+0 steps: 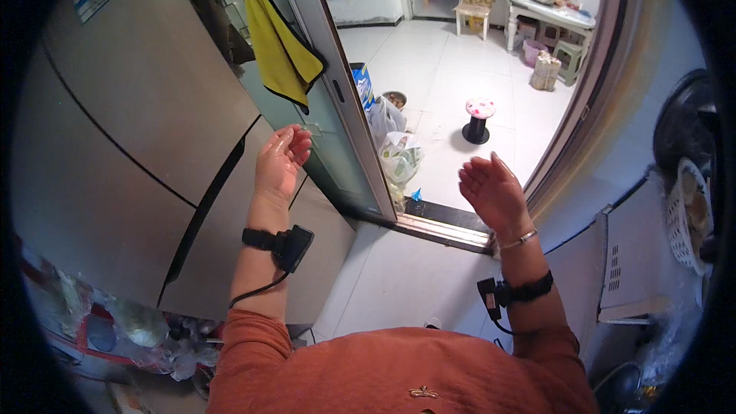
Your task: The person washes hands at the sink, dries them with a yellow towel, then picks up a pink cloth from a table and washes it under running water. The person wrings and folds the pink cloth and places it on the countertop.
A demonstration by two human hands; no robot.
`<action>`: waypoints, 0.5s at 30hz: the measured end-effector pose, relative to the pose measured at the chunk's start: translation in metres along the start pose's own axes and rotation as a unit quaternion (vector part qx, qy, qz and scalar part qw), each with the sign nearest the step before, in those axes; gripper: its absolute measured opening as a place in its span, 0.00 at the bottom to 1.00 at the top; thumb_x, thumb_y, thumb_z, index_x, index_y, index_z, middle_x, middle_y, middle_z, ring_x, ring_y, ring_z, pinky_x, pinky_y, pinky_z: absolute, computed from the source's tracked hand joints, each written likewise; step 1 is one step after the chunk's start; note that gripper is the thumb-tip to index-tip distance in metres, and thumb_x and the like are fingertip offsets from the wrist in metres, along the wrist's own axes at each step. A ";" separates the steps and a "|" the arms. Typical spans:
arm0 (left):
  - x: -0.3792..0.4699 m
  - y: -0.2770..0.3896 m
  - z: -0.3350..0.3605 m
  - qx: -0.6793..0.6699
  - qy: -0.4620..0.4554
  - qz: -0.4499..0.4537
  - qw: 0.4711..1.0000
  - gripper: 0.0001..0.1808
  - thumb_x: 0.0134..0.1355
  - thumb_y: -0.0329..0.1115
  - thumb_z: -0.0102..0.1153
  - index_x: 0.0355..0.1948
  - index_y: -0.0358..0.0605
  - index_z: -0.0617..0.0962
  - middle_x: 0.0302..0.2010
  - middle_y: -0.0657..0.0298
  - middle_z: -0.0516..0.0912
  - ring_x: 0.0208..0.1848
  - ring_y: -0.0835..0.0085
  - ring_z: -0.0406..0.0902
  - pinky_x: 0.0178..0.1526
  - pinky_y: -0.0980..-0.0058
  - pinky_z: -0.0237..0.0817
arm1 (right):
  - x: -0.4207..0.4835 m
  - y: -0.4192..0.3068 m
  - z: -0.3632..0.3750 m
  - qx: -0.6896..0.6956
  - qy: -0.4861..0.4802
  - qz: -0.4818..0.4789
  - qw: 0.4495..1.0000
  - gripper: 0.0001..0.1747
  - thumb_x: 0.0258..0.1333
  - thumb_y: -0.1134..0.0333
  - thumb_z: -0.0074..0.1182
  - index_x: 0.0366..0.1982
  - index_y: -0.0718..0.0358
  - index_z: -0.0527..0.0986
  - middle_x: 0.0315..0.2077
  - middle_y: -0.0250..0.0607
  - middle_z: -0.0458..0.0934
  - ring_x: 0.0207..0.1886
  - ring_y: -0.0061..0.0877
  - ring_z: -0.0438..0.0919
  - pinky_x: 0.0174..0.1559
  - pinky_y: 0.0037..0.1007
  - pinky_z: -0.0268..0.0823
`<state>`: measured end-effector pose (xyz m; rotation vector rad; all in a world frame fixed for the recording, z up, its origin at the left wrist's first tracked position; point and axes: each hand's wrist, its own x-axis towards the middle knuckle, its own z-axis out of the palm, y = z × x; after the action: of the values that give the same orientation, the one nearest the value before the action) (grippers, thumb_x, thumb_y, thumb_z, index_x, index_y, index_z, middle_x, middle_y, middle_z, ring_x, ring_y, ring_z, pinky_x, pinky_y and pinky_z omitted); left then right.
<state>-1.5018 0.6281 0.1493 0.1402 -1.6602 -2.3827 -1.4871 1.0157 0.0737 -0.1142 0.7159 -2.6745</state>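
Observation:
My left hand (282,162) is raised with nothing in it, its fingers loosely curled and the palm turned inward. Just above it hangs a yellow cloth with dark edging (280,49), apart from my fingers. Behind that hand is a frosted glass sliding door (330,152). To its left stands a large refrigerator (132,109) with dark handle recesses. My right hand (493,195), also empty, is held up before the doorway near the right side of the frame, fingers extended. Both forearms carry strapped black devices.
Past the metal door track (448,232), plastic bags (401,155) lie by the door edge. A small stool with a pink patterned seat (479,112) stands on the tiles. Farther back are a chair (474,6) and a white table (535,3). A white basket (687,213) is at right.

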 end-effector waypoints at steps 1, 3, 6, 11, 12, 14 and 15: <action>0.012 0.000 0.005 0.025 0.013 0.008 1.000 0.10 0.70 0.37 0.52 0.46 0.44 0.78 0.41 0.63 0.83 0.40 0.77 0.78 0.45 0.77 0.69 | 0.019 0.002 -0.003 0.001 0.006 0.021 1.000 0.24 0.71 0.51 0.38 0.41 0.63 0.78 0.39 0.43 0.82 0.46 0.34 0.80 0.52 0.36 0.71; 0.041 0.001 0.014 0.070 0.023 0.038 0.997 0.11 0.70 0.37 0.51 0.48 0.44 0.78 0.42 0.62 0.83 0.41 0.77 0.78 0.46 0.77 0.69 | 0.056 0.012 -0.004 -0.013 0.009 0.069 0.998 0.24 0.71 0.50 0.38 0.41 0.63 0.77 0.39 0.43 0.82 0.46 0.33 0.80 0.52 0.35 0.71; 0.101 0.002 0.027 0.126 0.037 0.102 0.986 0.14 0.71 0.37 0.51 0.53 0.43 0.75 0.50 0.62 0.79 0.45 0.76 0.76 0.47 0.74 0.68 | 0.104 0.033 0.000 -0.071 0.005 0.112 0.991 0.23 0.70 0.49 0.40 0.39 0.62 0.76 0.39 0.43 0.82 0.45 0.32 0.80 0.50 0.33 0.71; 0.203 0.005 0.030 0.211 0.096 0.239 0.943 0.31 0.65 0.39 0.60 0.64 0.34 0.66 0.58 0.58 0.72 0.54 0.70 0.71 0.54 0.73 0.63 | 0.160 0.053 0.032 -0.208 -0.030 0.190 0.959 0.26 0.69 0.46 0.42 0.39 0.63 0.77 0.37 0.44 0.82 0.43 0.30 0.81 0.49 0.30 0.71; 0.224 0.005 0.028 0.243 0.116 0.264 0.926 0.33 0.64 0.41 0.61 0.65 0.33 0.65 0.59 0.56 0.72 0.56 0.67 0.71 0.56 0.71 0.63 | 0.171 0.052 0.040 -0.235 -0.044 0.202 0.950 0.27 0.69 0.46 0.42 0.39 0.64 0.77 0.37 0.44 0.82 0.43 0.29 0.81 0.49 0.30 0.71; 0.263 -0.002 0.018 0.290 0.140 0.302 0.898 0.40 0.62 0.44 0.64 0.67 0.31 0.63 0.64 0.49 0.68 0.64 0.58 0.66 0.63 0.65 0.58 | 0.194 0.048 0.053 -0.292 -0.048 0.219 0.930 0.28 0.69 0.45 0.42 0.39 0.65 0.78 0.37 0.44 0.82 0.42 0.28 0.81 0.49 0.29 0.72; 0.278 -0.008 0.013 0.320 0.154 0.296 0.887 0.38 0.62 0.44 0.64 0.64 0.30 0.65 0.61 0.46 0.70 0.61 0.55 0.68 0.62 0.64 0.59 | 0.206 0.046 0.058 -0.312 -0.064 0.215 0.923 0.28 0.69 0.45 0.41 0.39 0.64 0.78 0.37 0.42 0.82 0.42 0.26 0.81 0.49 0.29 0.72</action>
<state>-1.7745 0.5744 0.1615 0.0936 -1.9069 -1.2528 -1.6539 0.8753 0.0983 -0.2581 1.3489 -1.9275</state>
